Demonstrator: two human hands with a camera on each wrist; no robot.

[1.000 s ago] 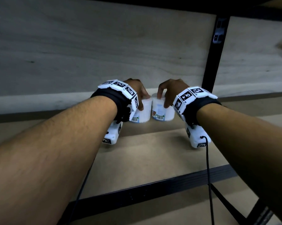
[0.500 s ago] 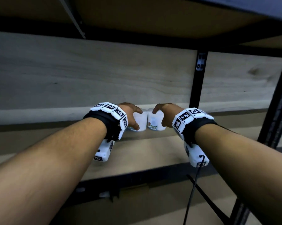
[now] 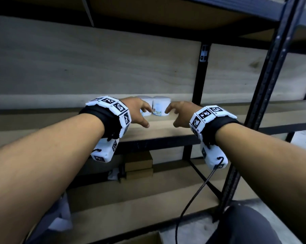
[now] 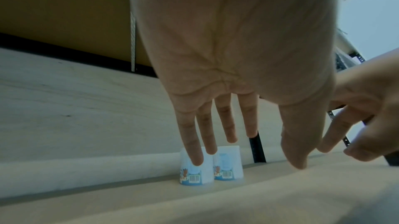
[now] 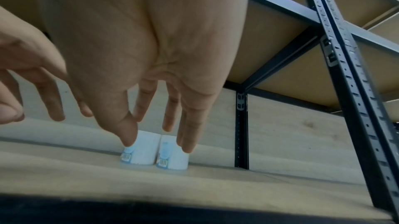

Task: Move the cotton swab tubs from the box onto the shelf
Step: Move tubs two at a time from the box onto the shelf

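Two white cotton swab tubs with blue labels stand side by side at the back of the shelf board (image 3: 162, 127): the left tub (image 3: 147, 102) (image 4: 194, 174) (image 5: 142, 151) and the right tub (image 3: 161, 104) (image 4: 228, 161) (image 5: 172, 157). My left hand (image 3: 148, 118) (image 4: 274, 148) hovers in front of the left tub with its fingers spread and holds nothing. My right hand (image 3: 171, 118) (image 5: 155, 139) hovers in front of the right tub, also spread and empty. Both wrist views show a gap between the fingertips and the tubs.
A black rear upright (image 3: 199, 76) stands just right of the tubs and a front upright (image 3: 264, 85) rises at the right. Small brown boxes (image 3: 139, 162) sit on the lower shelf. A cardboard box edge (image 3: 141, 238) shows at the bottom. A cable (image 3: 192, 199) hangs from my right wrist.
Both hands have let go of the tubs and drawn back toward me with fingers spread. The tubs stay at the back of the shelf. My head has moved back.
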